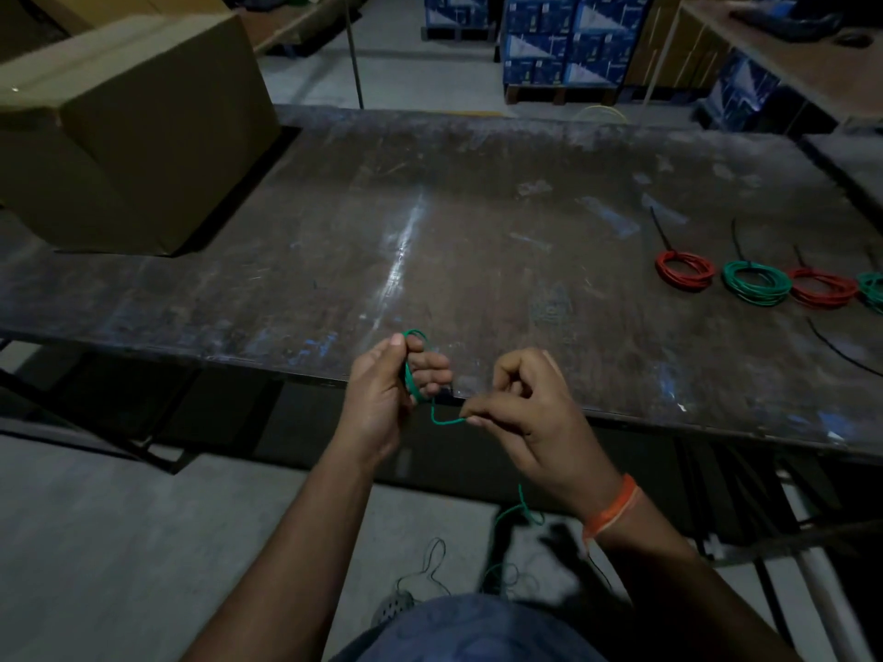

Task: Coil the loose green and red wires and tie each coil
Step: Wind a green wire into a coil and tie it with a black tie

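Just off the near edge of the table point(478, 222), a few small loops of green wire point(412, 375) are gripped in the left hand point(382, 398), fingers curled round them; the strand running out of the loops is pinched by the right hand point(530, 413) between thumb and fingertips, then trails down to the floor; near the table's right edge, four tied coils point(755, 283), red and green by turns, are laid in a row; a cardboard box point(129, 131) is set at the far left corner.
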{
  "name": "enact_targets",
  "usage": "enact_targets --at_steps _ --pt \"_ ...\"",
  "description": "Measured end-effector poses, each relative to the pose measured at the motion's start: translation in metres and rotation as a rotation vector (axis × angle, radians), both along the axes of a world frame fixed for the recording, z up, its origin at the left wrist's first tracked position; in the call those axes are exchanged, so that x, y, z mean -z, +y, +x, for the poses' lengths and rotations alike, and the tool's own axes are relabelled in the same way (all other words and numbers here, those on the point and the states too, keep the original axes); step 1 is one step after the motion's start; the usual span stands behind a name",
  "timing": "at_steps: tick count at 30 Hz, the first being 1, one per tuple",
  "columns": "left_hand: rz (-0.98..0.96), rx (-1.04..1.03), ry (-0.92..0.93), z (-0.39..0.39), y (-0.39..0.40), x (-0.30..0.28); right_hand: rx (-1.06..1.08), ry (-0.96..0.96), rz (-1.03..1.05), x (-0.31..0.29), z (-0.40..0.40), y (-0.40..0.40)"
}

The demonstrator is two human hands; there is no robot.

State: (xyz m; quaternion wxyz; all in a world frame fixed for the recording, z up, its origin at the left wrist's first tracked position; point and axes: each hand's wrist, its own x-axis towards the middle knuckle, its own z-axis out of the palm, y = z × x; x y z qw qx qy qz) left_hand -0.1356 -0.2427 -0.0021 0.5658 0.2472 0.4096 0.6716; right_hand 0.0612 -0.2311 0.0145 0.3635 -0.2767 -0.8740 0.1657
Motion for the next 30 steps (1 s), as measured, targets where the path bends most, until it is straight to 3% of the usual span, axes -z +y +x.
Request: enact_targets --at_steps 6,9,26,30 --pt "0.045 0.089 0.303 0.010 -0.005 0.007 -0.043 0.045 0.110 -0.022 -0.023 0.012" --pt "0.064 0.134 0.339 0.013 -0.007 0.004 -0.066 0.061 0.087 -0.028 -0.030 0.021" --pt "0.095 0.432 -0.100 0.014 -0.017 -0.004 -0.018 0.289 -0.301 -0.016 -0.020 0.046" --pt "0.148 0.484 -0.275 0.013 -0.019 -0.008 -0.068 0.225 -0.419 0.001 -0.014 0.046"
